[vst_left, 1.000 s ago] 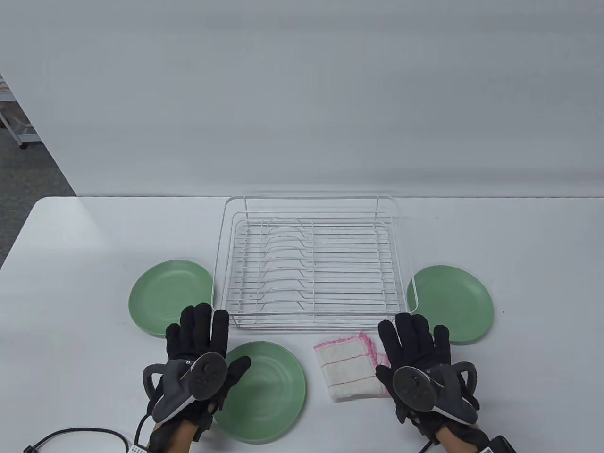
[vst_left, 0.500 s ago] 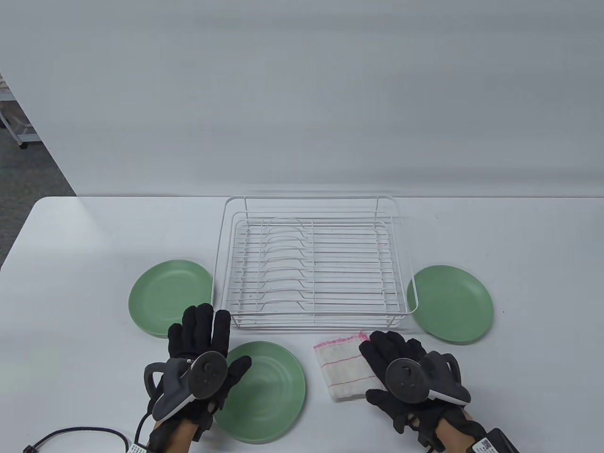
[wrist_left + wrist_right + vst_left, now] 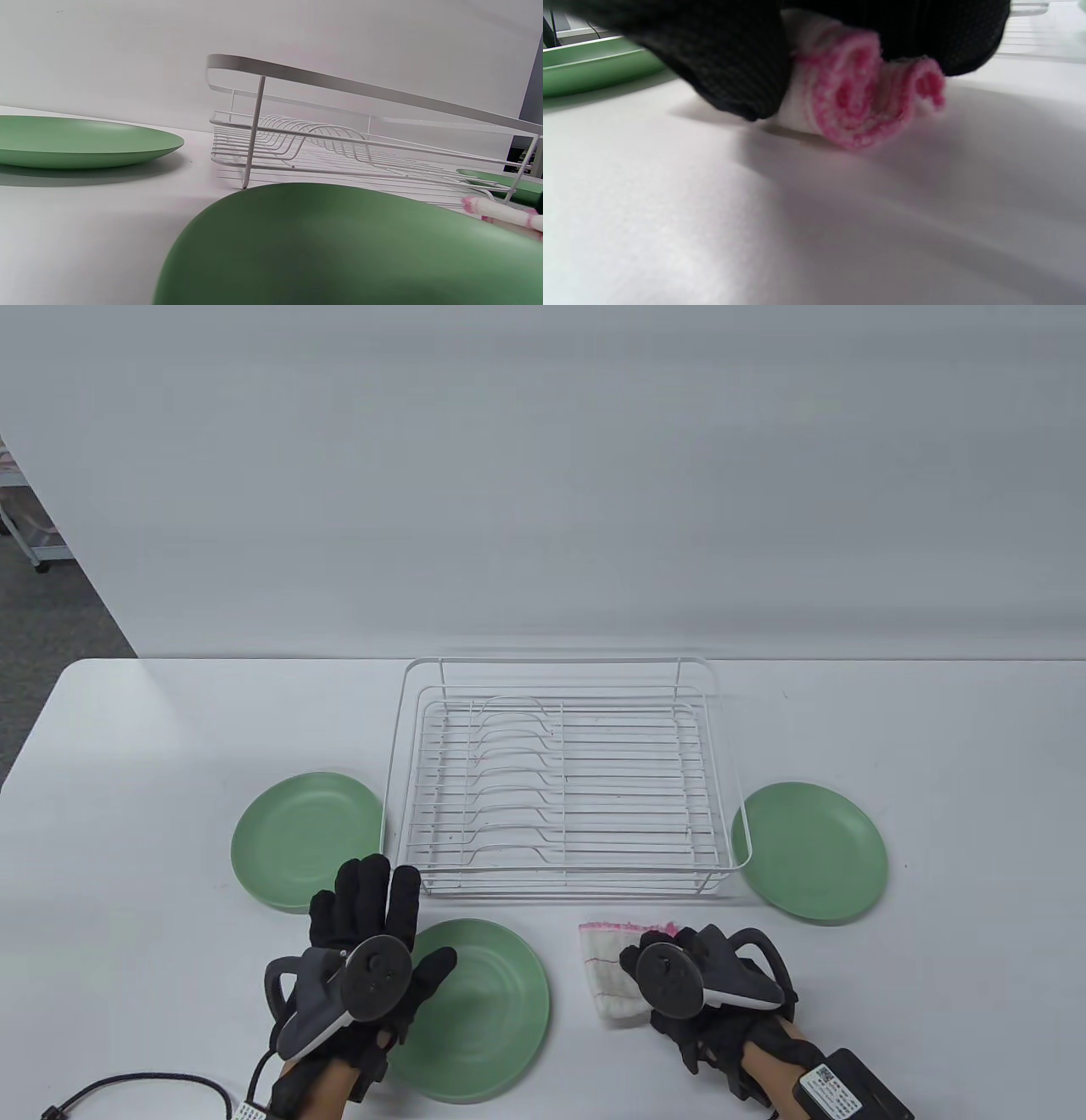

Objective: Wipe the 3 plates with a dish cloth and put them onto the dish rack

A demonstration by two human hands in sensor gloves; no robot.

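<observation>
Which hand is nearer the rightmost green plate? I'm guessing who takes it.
Right. The right hand grips the dish cloth just left of that plate; the left hand is beyond the rack.

Three green plates [image 3: 307, 838] [image 3: 479, 1010] [image 3: 814, 848] lie flat at the empty white wire rack's [image 3: 560, 780] 9, 7 and 3 o'clock. Cloth [image 3: 607, 976] (white, pink-edged) lies bunched at 6 o'clock.

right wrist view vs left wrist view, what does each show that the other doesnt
Only the right wrist view shows the right hand's gloved fingers curled around the bunched dish cloth on the table.

Only the left wrist view shows the dish rack's divider wires and the left plate; no fingers appear.

Both show the cloth's pink edge and a green plate.
</observation>
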